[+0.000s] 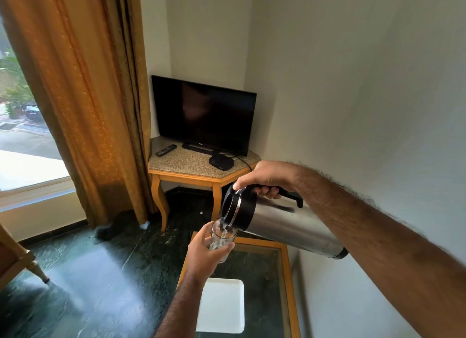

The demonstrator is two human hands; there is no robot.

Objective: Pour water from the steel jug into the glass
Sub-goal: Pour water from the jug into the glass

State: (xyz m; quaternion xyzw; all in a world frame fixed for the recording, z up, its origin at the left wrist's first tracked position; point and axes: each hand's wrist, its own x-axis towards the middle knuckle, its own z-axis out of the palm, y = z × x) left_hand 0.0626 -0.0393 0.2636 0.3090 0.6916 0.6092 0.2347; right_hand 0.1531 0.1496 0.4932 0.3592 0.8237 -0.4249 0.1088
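Mid-pour here: right hand point(267, 176) grips the tipped steel jug point(285, 226) by its handle, spout over the glass point(223, 239) held in the left hand point(206, 254) above the near glass-topped table point(286, 274), so next it's probably just watching the level and tipping back.

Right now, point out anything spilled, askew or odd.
Nothing stands out. The right hand tips the steel jug so its spout sits over the glass, which the left hand holds above the table. No spill shows.
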